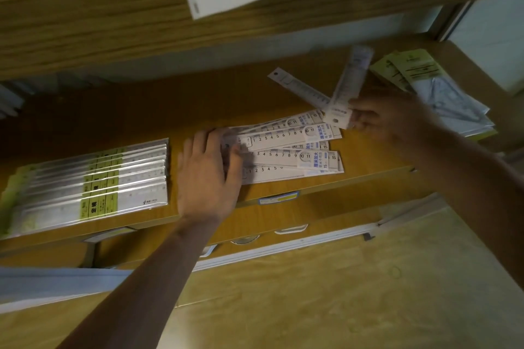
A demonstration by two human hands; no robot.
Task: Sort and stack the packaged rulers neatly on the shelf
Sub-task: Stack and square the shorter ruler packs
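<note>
1. Right hand [388,119]: thumb and fingertips pinch the hang-tab end of one packaged ruler [350,85], which is lifted and tilted, its far end pointing toward the back of the shelf [198,99]. The hand is motion-blurred, so the exact finger placement cannot be told.
2. Left hand [209,173]: fingers straight and close together, pressing flat on the left ends of the fanned white rulers [292,150], apparently to steady them.
3. Fanned white rulers: several packs with large printed numerals lie overlapping and splayed near the front edge of the shelf, their right ends spread apart. Judged unsorted; squaring them into one pile remains.
4. Loose ruler [300,88]: one further pack lies askew behind the fan, partly under the lifted ruler. It likely also awaits placement.
5. Green-labelled stack [93,190]: on the left of the shelf, well apart from the fan, clear packs lie aligned and evenly overlapped. This group appears finished.
6. Set-square packets [436,93]: a loose pile at the right end of the shelf, just beside the right hand; whether it belongs to the task cannot be told.
7. Overall judgement: one group is stacked, one is in hand, so the task appears roughly midway.
</note>
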